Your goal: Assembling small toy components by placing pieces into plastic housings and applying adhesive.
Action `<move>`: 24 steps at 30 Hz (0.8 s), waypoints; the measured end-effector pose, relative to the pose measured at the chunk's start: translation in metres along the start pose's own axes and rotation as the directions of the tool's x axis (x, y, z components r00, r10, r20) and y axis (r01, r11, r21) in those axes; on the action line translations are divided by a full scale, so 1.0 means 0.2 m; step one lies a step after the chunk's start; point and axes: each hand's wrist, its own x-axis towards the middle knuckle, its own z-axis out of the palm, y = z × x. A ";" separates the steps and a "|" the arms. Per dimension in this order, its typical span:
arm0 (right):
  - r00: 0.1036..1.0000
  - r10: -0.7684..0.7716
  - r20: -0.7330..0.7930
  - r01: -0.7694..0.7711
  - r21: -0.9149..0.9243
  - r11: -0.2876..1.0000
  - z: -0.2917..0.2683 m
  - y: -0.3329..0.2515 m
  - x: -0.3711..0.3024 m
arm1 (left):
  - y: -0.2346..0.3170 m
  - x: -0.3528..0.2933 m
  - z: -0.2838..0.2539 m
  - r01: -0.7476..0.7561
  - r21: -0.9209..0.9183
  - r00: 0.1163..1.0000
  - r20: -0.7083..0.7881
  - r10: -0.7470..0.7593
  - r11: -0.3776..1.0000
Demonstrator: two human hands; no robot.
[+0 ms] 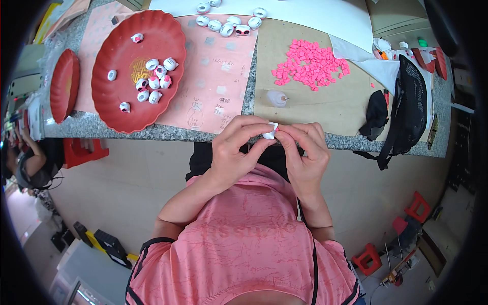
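Observation:
Just off the table's front edge, my left hand [235, 147] pinches a small white rounded piece [269, 135] between thumb and fingers. Against its right side, my right hand [309, 152] is closed with its thumb and fingertips on a small pink piece [277, 129]; the fingers partly cover both. Beyond my hands lies a small clear bottle with a thin tip [277, 98]. A loose heap of small pink pieces [312, 63] is spread on brown paper. To the left, a large red scalloped tray [109, 109] holds several white pieces, some with pink and black parts.
More white pieces [226, 29] stand in a group at the far middle. A smaller red dish [65, 86] sits at the left. Pink paper with handwriting [213, 109] covers part of the speckled table. At right lie a black mesh bag [410, 104] and a black cloth item [375, 116].

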 end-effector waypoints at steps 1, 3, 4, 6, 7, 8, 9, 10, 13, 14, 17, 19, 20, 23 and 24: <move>1.000 0.029 0.007 -0.029 0.030 0.999 0.01 -0.01 -0.01 | 0.00 0.00 0.01 -0.015 0.044 0.999 -0.042 0.017 0.999; 0.998 0.058 0.015 -0.059 0.061 0.996 0.01 -0.01 -0.02 | 0.00 0.00 0.02 -0.040 0.133 0.991 -0.123 0.057 0.990; 0.996 0.077 0.041 -0.081 0.113 0.990 0.01 -0.01 -0.03 | 0.00 0.00 0.01 -0.040 0.134 0.991 -0.124 0.056 0.990; 0.989 0.110 0.097 -0.129 0.213 0.968 0.00 0.00 -0.04 | -0.02 0.00 0.02 0.097 -0.207 0.987 -0.107 -0.121 0.973; 0.989 0.110 0.098 -0.129 0.214 0.968 -0.01 0.01 -0.04 | -0.02 -0.01 0.01 0.163 -0.370 0.976 -0.077 -0.205 0.915; 0.991 0.110 0.079 -0.124 0.204 0.971 -0.02 0.02 -0.03 | -0.02 -0.01 0.01 0.164 -0.369 0.975 -0.078 -0.206 0.915; 0.992 0.110 0.058 -0.119 0.191 0.974 -0.03 0.04 -0.01 | -0.02 -0.01 0.01 0.186 -0.388 0.977 -0.026 -0.212 0.903; 0.993 0.110 0.038 -0.115 0.179 0.977 -0.03 0.05 0.00 | -0.02 -0.01 0.01 0.208 -0.406 0.976 0.027 -0.216 0.890; 0.998 0.026 0.057 -0.035 0.167 0.985 -0.04 0.07 0.01 | -0.03 0.00 -0.01 0.196 -0.351 0.980 0.087 -0.177 0.916; 0.998 -0.017 0.067 0.006 0.162 0.987 -0.03 0.08 0.01 | -0.03 0.00 -0.02 0.156 -0.277 0.986 0.098 -0.133 0.948; 0.999 -0.023 0.040 0.016 0.179 0.984 -0.01 0.09 0.00 | -0.03 0.01 -0.03 0.094 -0.187 0.991 0.110 -0.074 0.978; 0.999 -0.027 0.027 0.021 0.191 0.981 0.00 0.09 -0.01 | -0.04 0.01 -0.03 0.056 -0.158 0.994 0.106 -0.040 0.986; 1.000 -0.024 0.019 0.019 0.198 0.980 0.01 0.09 -0.01 | -0.04 0.00 -0.04 0.056 -0.154 0.994 0.105 -0.040 0.987; 1.000 -0.024 0.002 0.022 0.222 0.975 0.03 0.09 -0.02 | -0.03 -0.01 -0.03 0.065 -0.148 0.997 0.059 -0.057 0.987; 1.000 -0.016 0.004 0.014 0.223 0.975 0.04 0.09 -0.03 | -0.03 -0.01 -0.04 0.059 -0.138 0.997 0.057 -0.052 0.989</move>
